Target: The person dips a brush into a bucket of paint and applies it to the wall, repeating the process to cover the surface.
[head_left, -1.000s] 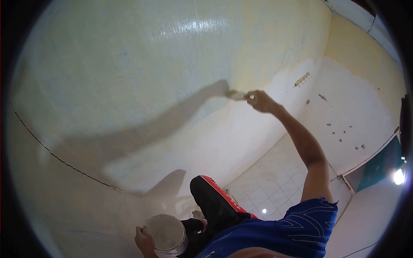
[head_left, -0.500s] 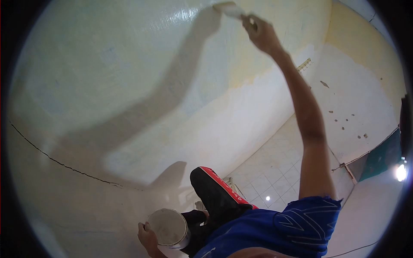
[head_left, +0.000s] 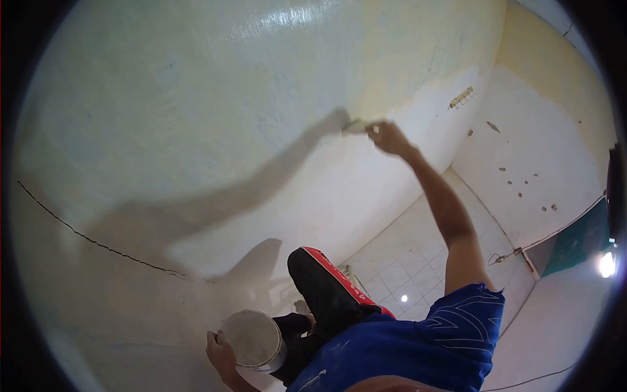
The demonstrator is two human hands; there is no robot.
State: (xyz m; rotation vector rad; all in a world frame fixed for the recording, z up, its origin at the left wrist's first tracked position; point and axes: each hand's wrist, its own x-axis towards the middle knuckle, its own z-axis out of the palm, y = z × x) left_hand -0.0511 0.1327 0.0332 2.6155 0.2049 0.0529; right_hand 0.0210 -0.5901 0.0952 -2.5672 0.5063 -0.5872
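Observation:
My right hand [head_left: 386,137] is closed on the handle of a brush [head_left: 354,127], whose bristles meet the wall [head_left: 261,124] at the border of the greenish-yellow and white areas. Low in the view, my left hand [head_left: 221,351] grips the rim of a round white bucket [head_left: 252,340] at its left side. The bucket's open top faces up, and pale material shows inside. My arm casts a long shadow on the wall.
A hook rack [head_left: 461,98] hangs on the wall at upper right. The side wall [head_left: 542,157] has several chipped spots. Pale floor tiles [head_left: 408,268] lie below my bent knee [head_left: 313,268]. A bright lamp [head_left: 607,264] glows at far right, beside green cloth [head_left: 578,238].
My right hand and the brush have moved down the wall from the top of the view, and the shadow has dropped with them. My left hand and the bucket have hardly shifted.

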